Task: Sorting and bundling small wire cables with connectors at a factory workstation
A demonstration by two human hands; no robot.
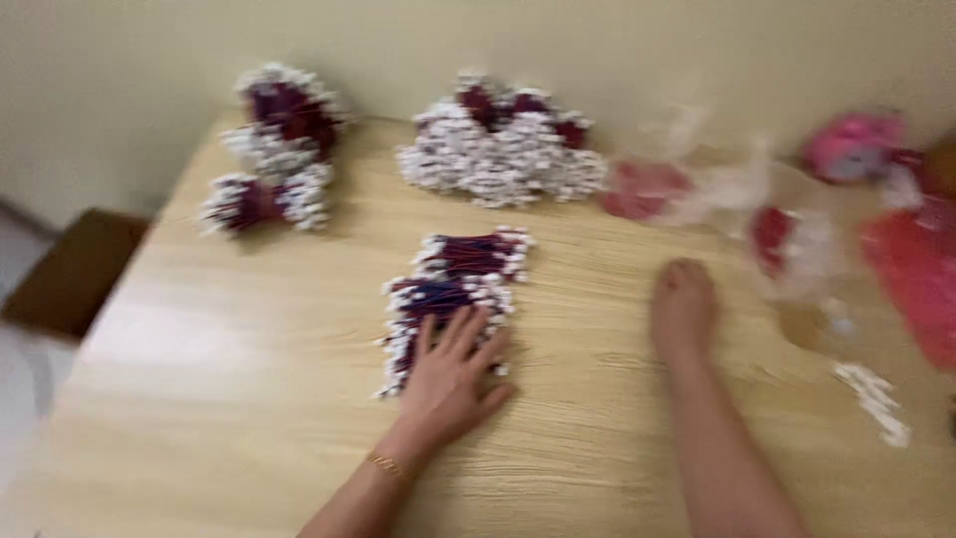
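The left hand (453, 374) is laid flat and open, fingers spread, on the near end of a bundle of thin sticks (453, 289) with dark red-and-blue middles and white tips; nothing is gripped, the bundle is only pressed to the table (219, 399). The right hand (683, 304) is seen loosely curled with its fingers turned under, resting on bare wood well to the right of the bundle — whether anything small is enclosed cannot be told through the blur. The sticks are judged to be very light, thin and loosely gathered, so they would likely scatter or roll if lifted at one end; the white tips look soft and easily crushed. A hold around the dark middle, with the whole bundle pinched together, is judged safest. Farther back, a large heap (503, 149) of the same sticks is piled near the wall, and two smaller bunches (274, 149) lie at the far left corner. To the right, pink and red objects (896, 229) are blurred beyond naming.
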